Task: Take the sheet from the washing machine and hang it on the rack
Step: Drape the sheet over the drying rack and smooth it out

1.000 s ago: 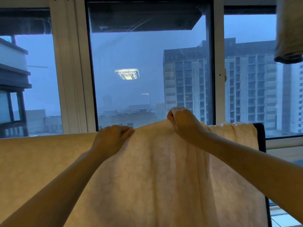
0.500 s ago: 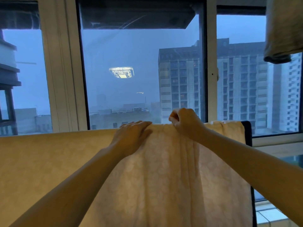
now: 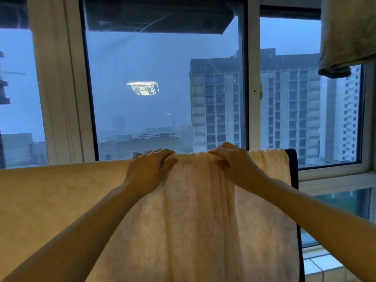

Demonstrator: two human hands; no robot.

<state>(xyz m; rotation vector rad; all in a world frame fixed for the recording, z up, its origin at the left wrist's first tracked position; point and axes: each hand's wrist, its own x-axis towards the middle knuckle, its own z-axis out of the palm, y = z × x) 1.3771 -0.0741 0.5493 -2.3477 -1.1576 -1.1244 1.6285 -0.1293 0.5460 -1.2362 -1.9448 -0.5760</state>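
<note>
A cream sheet with a faint floral pattern hangs over a rail that it hides, spreading from the left edge to about two thirds across. My left hand lies on the sheet's top fold with fingers spread and slightly bent over the edge. My right hand grips a bunch of gathered folds at the top edge, just right of the left hand. The washing machine is out of view.
A dark-edged cloth hangs behind the sheet's right side. Another grey cloth hangs from above at the top right. Large windows with white frames stand close behind the rail. A tiled ledge shows at the lower right.
My left hand slid right along the top edge toward my right hand. The right hand came down slightly with the bunched folds. The view shifted a little.
</note>
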